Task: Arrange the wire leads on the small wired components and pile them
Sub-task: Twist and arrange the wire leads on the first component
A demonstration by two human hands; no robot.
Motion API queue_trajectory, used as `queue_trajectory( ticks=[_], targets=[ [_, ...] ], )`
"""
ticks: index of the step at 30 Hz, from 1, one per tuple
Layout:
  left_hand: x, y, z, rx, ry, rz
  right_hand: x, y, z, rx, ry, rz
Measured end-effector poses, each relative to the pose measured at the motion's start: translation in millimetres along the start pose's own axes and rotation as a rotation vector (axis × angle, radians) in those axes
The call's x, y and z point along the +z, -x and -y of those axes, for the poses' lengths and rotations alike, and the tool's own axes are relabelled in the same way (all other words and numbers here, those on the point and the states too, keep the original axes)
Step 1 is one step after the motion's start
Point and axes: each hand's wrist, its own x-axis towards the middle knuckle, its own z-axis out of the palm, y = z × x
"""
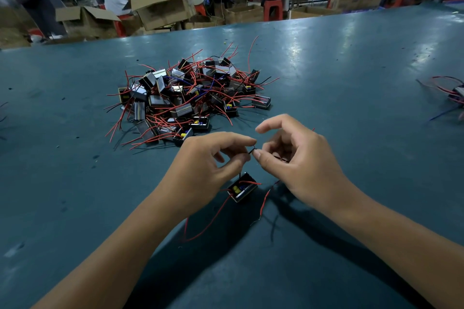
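We are looking down at our two bare hands over a dark teal worktable (351, 78). Between them hangs a small black box-shaped component (242, 187), open side up, with a yellow part visible inside and thin red leads (265, 202) trailing from it toward us across the table.

Our left hand (211, 160) has its thumb and forefinger curled together, pinching a short black lead (251, 150) that rises from the component. Our right hand (293, 155) meets it from the other side: thumb and a bent finger nip the tip of the same lead, while the forefinger arches free above, touching nothing. The component dangles just below the fingertips (whether it rests on the table or hangs clear we cannot tell).

Beyond our hands, near the middle of the table, sits the pile of like components (190, 98), a tangle of black boxes with red, black and a few blue leads poking out. A smaller cluster (454, 93) lies at the far right edge.

To do this step well, we judge it best to keep the left pinch low as an anchor, and let the right fingers draw the lead straight, gently, so the joint at the box is not strained. The loose red leads want gathering too, before the piece joins the pile, or they will snag its neighbours.
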Motion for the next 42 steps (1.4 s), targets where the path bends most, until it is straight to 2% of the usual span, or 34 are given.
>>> queue_trajectory(
  ticks=[17, 21, 24, 34, 36, 39, 42],
  targets=[
    [0, 0, 2, -0.005, -0.020, -0.002, 0, 0, -4, -0.044, 0.059, -0.015],
    [3, -1, 9, -0.132, 0.130, 0.085, -3, -2, -3, 0.018, 0.077, -0.013],
    [5, -3, 14, -0.209, 0.256, 0.085, -5, -5, -4, 0.068, 0.081, 0.024],
    [0, -4, 19, -0.235, 0.242, 0.155, -8, -9, -6, 0.075, 0.123, 0.076],
    [-1, -5, 20, -0.230, 0.181, 0.131, -9, -10, -5, 0.078, 0.134, 0.077],
    [-8, -6, 18, -0.190, 0.098, -0.013, -18, -13, 1, 0.056, 0.105, -0.016],
    [-22, -7, 10, -0.175, 0.315, -0.064, -35, -13, 14, -0.064, 0.069, 0.077]
  ],
)
